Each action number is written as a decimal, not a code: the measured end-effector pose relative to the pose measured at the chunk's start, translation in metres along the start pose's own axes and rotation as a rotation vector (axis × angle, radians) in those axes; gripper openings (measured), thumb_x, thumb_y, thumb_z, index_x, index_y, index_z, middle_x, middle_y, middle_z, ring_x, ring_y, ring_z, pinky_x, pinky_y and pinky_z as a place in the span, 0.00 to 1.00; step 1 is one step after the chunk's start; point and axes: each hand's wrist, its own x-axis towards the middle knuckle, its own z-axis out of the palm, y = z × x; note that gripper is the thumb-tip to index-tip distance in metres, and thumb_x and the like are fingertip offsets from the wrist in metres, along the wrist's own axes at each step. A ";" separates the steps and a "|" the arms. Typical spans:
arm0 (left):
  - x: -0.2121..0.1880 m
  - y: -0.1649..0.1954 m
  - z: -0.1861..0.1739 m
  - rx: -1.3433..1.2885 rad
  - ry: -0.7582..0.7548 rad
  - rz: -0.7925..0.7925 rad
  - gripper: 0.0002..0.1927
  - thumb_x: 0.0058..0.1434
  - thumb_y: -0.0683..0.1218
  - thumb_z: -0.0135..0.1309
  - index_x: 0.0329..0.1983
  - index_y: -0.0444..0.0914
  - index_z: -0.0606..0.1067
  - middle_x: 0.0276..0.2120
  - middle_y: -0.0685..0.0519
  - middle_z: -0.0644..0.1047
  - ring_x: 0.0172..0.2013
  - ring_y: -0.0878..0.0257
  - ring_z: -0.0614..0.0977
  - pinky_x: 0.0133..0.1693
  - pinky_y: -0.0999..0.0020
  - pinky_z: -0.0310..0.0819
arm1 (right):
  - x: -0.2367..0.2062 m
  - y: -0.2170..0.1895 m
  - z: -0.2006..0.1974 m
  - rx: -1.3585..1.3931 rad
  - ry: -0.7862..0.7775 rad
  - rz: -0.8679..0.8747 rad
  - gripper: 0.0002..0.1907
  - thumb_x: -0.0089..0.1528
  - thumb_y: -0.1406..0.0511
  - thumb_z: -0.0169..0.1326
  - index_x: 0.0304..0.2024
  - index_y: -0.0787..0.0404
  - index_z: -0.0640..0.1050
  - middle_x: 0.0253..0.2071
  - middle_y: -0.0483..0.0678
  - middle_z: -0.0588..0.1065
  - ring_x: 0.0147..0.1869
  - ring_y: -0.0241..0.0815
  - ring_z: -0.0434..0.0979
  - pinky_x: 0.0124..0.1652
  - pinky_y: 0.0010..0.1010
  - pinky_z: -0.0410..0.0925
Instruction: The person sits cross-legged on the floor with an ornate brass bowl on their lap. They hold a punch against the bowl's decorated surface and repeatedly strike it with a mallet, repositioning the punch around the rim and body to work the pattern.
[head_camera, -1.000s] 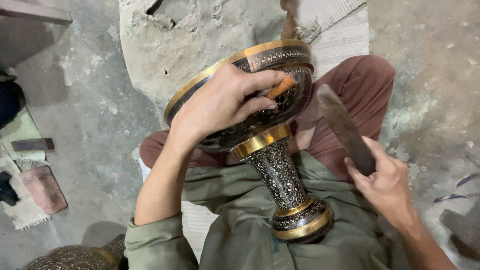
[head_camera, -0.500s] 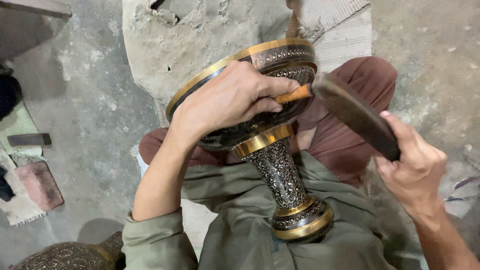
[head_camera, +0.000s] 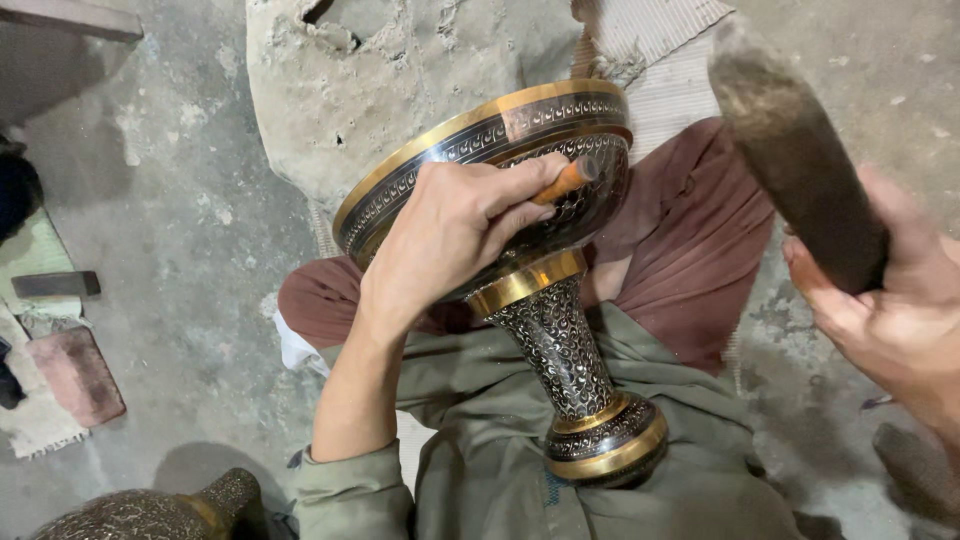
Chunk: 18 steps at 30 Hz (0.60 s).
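Observation:
An engraved metal goblet-shaped bowl (head_camera: 560, 340) with gold bands lies tilted across my lap, its foot toward me. My left hand (head_camera: 450, 235) rests on the bowl's side and pinches a small orange-tipped chisel (head_camera: 562, 180) against the engraved surface. At the right edge of the view my right hand (head_camera: 885, 310) grips a dark wooden mallet (head_camera: 795, 155), raised well above and right of the bowl, blurred by motion.
A large rough stone block (head_camera: 400, 70) stands just beyond the bowl. A woven mat (head_camera: 650, 40) lies under my legs. Another engraved vessel (head_camera: 150, 510) sits at the bottom left. Small blocks and cloth (head_camera: 60, 350) lie on the concrete floor at left.
My right hand has lifted the mallet up and to the right, away from the chisel. My left hand and the bowl have stayed put.

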 end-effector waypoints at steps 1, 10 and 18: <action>-0.002 0.001 0.001 0.012 0.019 -0.015 0.18 0.66 0.42 0.63 0.59 0.38 0.76 0.37 0.43 0.82 0.36 0.49 0.85 0.38 0.61 0.78 | 0.004 0.000 -0.001 0.037 -0.029 0.027 0.36 0.60 0.78 0.57 0.71 0.57 0.70 0.33 0.51 0.72 0.31 0.46 0.73 0.32 0.34 0.68; -0.023 0.012 0.020 0.057 0.285 -0.119 0.13 0.65 0.39 0.64 0.51 0.37 0.77 0.30 0.48 0.78 0.28 0.56 0.81 0.34 0.64 0.75 | 0.031 -0.011 -0.025 -0.358 0.111 -0.610 0.33 0.57 0.80 0.60 0.65 0.66 0.68 0.41 0.58 0.73 0.41 0.53 0.74 0.43 0.43 0.68; -0.042 0.013 0.054 0.067 0.574 -0.194 0.05 0.63 0.36 0.63 0.40 0.33 0.77 0.28 0.46 0.76 0.26 0.56 0.78 0.32 0.66 0.71 | 0.039 -0.045 -0.035 -0.311 0.094 -0.611 0.31 0.55 0.83 0.58 0.62 0.71 0.71 0.38 0.56 0.73 0.34 0.48 0.73 0.36 0.37 0.67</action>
